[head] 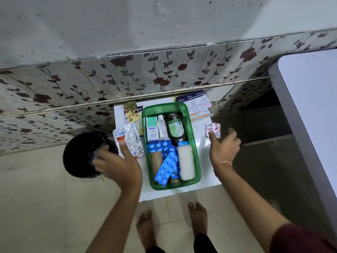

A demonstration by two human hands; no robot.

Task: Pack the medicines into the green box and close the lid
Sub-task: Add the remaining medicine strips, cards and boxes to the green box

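Observation:
The green box [193, 139] stands open on a small white table [204, 143]. Inside lie a brown bottle [175, 126], an Optibex carton [152, 128], blue blister strips [167, 167], a white roll [186, 161] and a tan roll. My left hand [118, 165] is spread, its thumb touching the silver foil strips [131, 139] left of the box. My right hand [224, 148] is spread right of the box, one fingertip at a red and silver blister strip [213, 129]. A gold blister strip [131, 111] lies behind on the left. No lid is in view.
A black bin [82, 154] stands on the floor left of the table. Flat printed cartons [197, 103] lie behind the box by the flowered wall. A white surface [313, 99] juts in at the right. My bare feet are below the table edge.

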